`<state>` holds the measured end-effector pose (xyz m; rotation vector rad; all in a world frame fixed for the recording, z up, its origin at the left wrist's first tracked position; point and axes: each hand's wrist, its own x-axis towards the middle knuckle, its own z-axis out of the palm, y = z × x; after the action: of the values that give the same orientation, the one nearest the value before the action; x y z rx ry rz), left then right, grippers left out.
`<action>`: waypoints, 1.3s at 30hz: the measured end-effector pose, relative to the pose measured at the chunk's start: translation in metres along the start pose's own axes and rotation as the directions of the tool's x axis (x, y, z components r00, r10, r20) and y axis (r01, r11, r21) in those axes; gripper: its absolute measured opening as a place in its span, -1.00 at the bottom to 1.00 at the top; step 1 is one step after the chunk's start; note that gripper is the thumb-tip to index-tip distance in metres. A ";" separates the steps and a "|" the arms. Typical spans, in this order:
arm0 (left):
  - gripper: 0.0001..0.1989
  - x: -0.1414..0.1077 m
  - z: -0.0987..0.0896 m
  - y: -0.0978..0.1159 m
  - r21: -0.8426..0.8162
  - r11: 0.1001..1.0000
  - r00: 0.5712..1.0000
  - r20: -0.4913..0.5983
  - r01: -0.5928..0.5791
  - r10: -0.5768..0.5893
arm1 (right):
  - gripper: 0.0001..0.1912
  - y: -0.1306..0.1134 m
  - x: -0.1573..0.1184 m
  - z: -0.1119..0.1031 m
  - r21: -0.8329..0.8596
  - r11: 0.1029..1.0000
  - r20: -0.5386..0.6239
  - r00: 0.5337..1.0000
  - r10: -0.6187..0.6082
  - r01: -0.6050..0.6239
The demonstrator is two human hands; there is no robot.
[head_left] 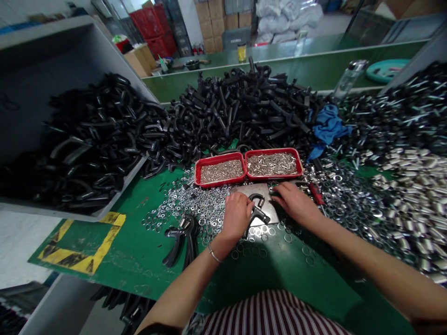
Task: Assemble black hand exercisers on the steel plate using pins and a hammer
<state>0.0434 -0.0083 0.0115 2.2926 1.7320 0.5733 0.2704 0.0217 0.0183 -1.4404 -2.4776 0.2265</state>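
Observation:
My left hand (238, 214) is closed around one side of a black curved plastic part (259, 211), which looks like a clamp half with a hooked jaw. This part lies over a flat metal plate (244, 190) on the green bench. At the plate's right edge is my right hand (295, 201), its fingers bent together; whatever sits at the fingertips is too small to make out. To the left, an assembled black spring clamp (183, 237) rests on the bench with its handles toward me and a coil spring near its top.
Two red trays, one of small rivets (219, 184) and one of pins (274, 177), stand behind the plate. Loose metal rings (206, 209) surround it. Black parts (226, 107) are heaped behind, metal springs (419, 195) right. A grey bin (115, 204) tilts at left; a blue cloth (327, 125) lies right.

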 end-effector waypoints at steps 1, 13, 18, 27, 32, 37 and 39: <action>-0.83 0.001 0.000 0.000 0.049 0.998 0.999 0.017 -0.051 0.050 | -0.76 0.005 -0.009 -0.004 -0.076 0.995 -0.024 0.997 0.068 -0.070; -0.65 -0.018 -0.012 -0.001 0.094 0.946 0.943 0.157 -0.309 0.292 | -0.77 0.040 -0.038 -0.009 -0.147 0.973 -0.134 0.978 0.157 -0.177; -0.59 -0.029 -0.016 0.004 0.114 0.956 0.950 0.191 -0.270 0.245 | -0.70 0.015 -0.039 -0.027 0.194 0.972 0.008 0.991 0.131 -0.130; -0.55 -0.037 -0.006 0.009 0.237 0.953 0.976 0.155 -0.189 0.155 | -0.73 -0.017 -0.036 -0.041 0.353 0.891 0.250 0.946 0.206 -0.287; -0.52 -0.026 -0.023 0.007 -0.035 0.990 0.978 0.155 -0.140 0.144 | -0.59 0.027 -0.053 -0.056 0.640 0.584 0.206 0.843 0.496 -0.500; -0.33 -0.009 -0.032 -0.008 -0.463 0.871 0.980 0.177 0.166 -0.093 | -0.67 0.101 -0.055 -0.070 0.188 0.818 -0.190 0.797 0.574 -0.544; -0.32 -0.008 -0.025 -0.017 -0.368 0.909 0.978 0.133 0.197 -0.158 | -0.68 0.111 -0.050 -0.067 0.034 0.888 -0.256 0.855 0.452 -0.459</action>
<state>0.0160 -0.0125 0.0257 1.8440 1.5954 0.6760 0.4059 0.0335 0.0453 -1.9209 -1.9120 0.0839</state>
